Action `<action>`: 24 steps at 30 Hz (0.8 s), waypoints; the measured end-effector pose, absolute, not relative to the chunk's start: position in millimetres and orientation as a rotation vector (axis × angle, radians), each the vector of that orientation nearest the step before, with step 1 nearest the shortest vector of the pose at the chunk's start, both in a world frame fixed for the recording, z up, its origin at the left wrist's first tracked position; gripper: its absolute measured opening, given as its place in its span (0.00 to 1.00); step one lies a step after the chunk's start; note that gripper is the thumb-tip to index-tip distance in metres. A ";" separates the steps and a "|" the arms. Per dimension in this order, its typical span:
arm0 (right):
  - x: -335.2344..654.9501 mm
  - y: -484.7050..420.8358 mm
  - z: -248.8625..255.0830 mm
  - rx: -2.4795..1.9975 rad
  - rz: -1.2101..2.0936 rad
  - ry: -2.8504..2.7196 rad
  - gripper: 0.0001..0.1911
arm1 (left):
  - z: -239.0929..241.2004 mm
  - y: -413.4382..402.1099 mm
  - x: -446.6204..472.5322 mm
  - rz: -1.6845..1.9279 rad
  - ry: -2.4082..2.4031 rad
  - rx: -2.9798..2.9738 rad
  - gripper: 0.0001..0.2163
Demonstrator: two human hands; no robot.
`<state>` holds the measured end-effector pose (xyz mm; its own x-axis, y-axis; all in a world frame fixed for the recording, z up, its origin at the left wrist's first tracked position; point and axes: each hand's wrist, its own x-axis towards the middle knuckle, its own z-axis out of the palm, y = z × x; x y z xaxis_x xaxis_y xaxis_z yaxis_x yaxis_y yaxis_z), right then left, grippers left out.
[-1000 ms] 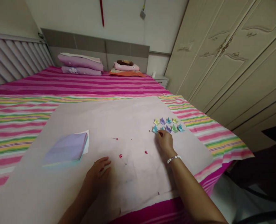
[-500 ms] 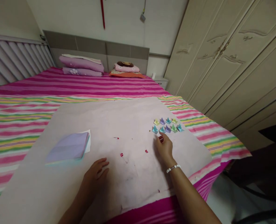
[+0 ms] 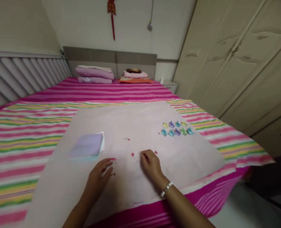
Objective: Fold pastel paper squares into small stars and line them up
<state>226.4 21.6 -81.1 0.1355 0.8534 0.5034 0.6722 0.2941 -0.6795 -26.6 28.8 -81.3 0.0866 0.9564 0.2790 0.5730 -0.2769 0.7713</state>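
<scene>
My left hand [image 3: 98, 176] is open low over the pale sheet [image 3: 121, 122], thumb and fingers apart. Close to its fingertips lies a pink-red mark or scrap [image 3: 113, 159]. My right hand [image 3: 152, 165], with a white bead bracelet, hovers near the sheet's middle; its fingers are curled and pinched. Whether something small is between them cannot be seen. A small red bit [image 3: 132, 154] lies left of it. To the left sits a stack of coloured paper [image 3: 87, 145], lavender on top. Two rows of small folded paper pieces [image 3: 177, 132] in blue, purple, green and yellow stand at the right.
Under the sheet is a striped cloth [image 3: 21, 142] over a magenta bedspread [image 3: 95, 91]. Folded purple bedding [image 3: 95, 74] and a pink pile [image 3: 135, 75] rest by the headboard. A wardrobe [image 3: 226, 63] stands right; slatted rails [image 3: 28, 72] run along the left.
My right hand has drawn back from the folded pieces to the sheet's middle, its fingers closing. My left hand stays at the lower left. The view has shifted slightly left and up.
</scene>
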 end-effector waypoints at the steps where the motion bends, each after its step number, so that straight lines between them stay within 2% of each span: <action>1: 220.3 19.8 -81.7 -1.406 0.262 -1.608 0.10 | -78.7 28.0 -30.5 1.095 1.531 1.902 0.11; 10: 187.7 25.5 -85.3 -1.203 0.251 -1.818 0.07 | -63.4 49.1 -79.6 1.237 1.778 2.009 0.12; 17: 172.1 51.0 -92.2 -1.343 0.053 -1.969 0.17 | -73.6 92.6 -92.5 1.132 1.801 2.093 0.16; 24: 171.4 58.0 -107.3 -1.445 0.010 -2.011 0.17 | -87.6 107.8 -98.5 0.965 1.898 2.036 0.25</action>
